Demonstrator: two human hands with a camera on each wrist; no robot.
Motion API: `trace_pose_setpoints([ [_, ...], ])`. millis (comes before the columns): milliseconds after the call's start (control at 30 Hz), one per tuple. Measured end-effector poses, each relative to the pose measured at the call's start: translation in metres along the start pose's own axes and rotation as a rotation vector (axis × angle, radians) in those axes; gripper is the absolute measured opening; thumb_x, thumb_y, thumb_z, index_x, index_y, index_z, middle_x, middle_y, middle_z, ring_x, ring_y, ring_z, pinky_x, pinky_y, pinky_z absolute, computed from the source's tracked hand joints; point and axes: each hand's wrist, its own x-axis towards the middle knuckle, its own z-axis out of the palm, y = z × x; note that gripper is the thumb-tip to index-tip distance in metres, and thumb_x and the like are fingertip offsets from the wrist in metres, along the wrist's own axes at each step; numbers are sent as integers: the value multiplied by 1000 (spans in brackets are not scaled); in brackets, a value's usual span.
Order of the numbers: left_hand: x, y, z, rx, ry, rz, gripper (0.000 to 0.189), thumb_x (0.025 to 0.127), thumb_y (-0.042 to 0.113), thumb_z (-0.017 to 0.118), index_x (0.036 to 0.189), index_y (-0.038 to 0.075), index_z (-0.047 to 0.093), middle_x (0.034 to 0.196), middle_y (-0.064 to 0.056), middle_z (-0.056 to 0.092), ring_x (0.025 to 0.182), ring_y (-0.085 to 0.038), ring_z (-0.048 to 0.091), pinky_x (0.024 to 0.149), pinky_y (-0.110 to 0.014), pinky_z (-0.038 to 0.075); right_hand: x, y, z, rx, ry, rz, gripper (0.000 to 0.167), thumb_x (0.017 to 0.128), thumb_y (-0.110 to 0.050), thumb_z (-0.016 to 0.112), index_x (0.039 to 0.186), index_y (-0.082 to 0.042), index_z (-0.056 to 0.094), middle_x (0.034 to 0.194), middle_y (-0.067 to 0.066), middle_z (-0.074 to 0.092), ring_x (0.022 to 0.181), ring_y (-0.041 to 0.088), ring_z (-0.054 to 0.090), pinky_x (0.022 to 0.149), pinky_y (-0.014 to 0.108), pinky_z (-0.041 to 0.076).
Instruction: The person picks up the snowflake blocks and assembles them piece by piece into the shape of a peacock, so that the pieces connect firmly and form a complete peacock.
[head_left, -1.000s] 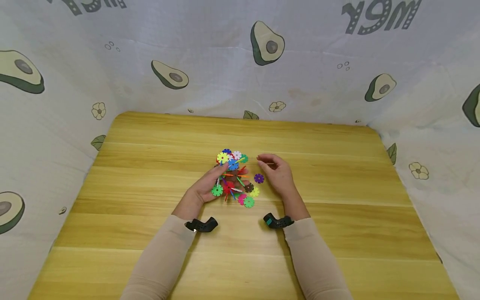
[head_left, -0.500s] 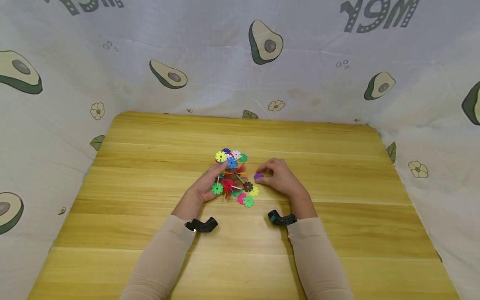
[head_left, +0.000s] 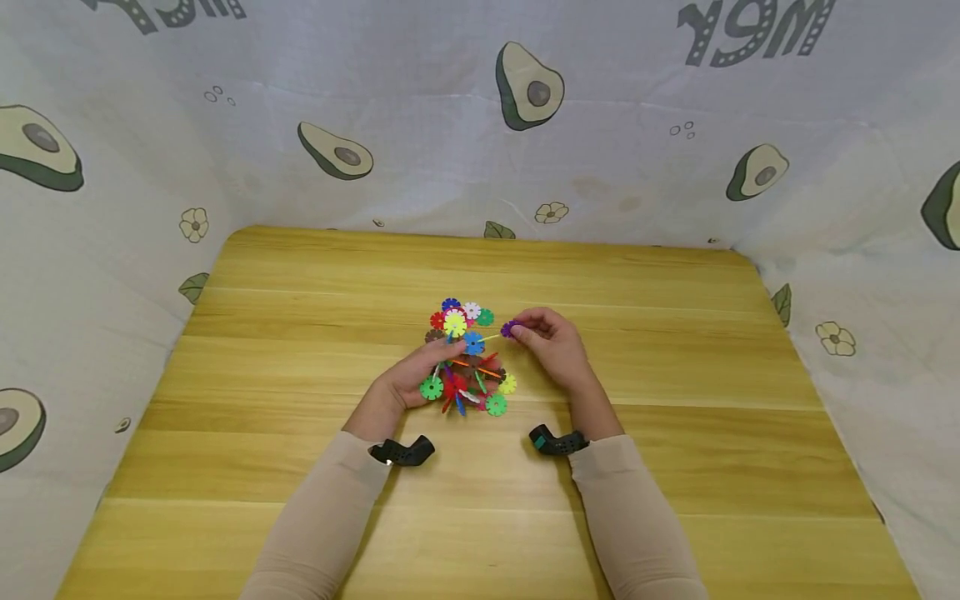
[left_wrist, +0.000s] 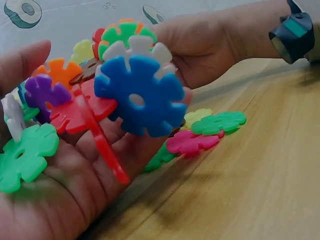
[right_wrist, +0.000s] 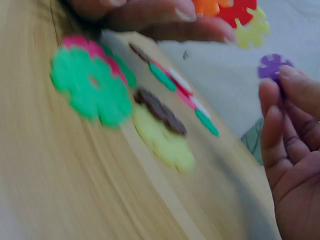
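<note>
My left hand (head_left: pixel 411 375) holds a cluster of joined plastic snowflake discs (head_left: pixel 454 385), thumb on top and fingers underneath. In the left wrist view the cluster shows a blue disc (left_wrist: pixel 150 110) in front, with red, purple, orange and green ones slotted at angles. My right hand (head_left: pixel 552 343) pinches a single purple snowflake disc (head_left: pixel 509 329) between thumb and fingertips, just right of the cluster. The right wrist view shows this purple disc (right_wrist: pixel 272 66) standing above the table, apart from the cluster's yellow disc (right_wrist: pixel 252 30).
Loose discs lie on the wooden table (head_left: pixel 675 350) around the left hand: a green one (head_left: pixel 496 405) and a yellow one (head_left: pixel 507 384) on the near side, blue (head_left: pixel 451 305) and white (head_left: pixel 471 310) beyond. A patterned cloth (head_left: pixel 420 83) hangs behind the table.
My right hand has taken hold of the purple disc on the table, lifted it and moved it away from me. My left hand has turned the cluster.
</note>
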Motion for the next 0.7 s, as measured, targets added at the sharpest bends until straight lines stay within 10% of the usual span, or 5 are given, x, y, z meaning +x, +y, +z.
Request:
trace_pose_setpoints([
  [300,-3,-3,4,47,121,-119,48,109,32,47,146,2,44,112,1,77,102,-22,76,89,-39,63,-2,-2,19,212,-96,-49,8,102,0,57,108,-1,61,94,-11,76,85,6,73,81,20,61],
  [500,-4,-3,4,51,76,-105,50,110,35,45,152,9,42,119,0,75,102,-25,76,88,-42,64,-3,-4,24,194,-143,-52,23,102,1,55,116,19,51,95,-12,76,89,4,72,84,21,60],
  [700,-4,-3,2,29,-7,-76,49,112,34,37,152,7,41,124,-4,74,106,-27,75,91,-43,63,-3,-2,26,210,-151,-41,9,103,0,54,110,4,59,96,-13,76,93,4,72,84,22,61],
])
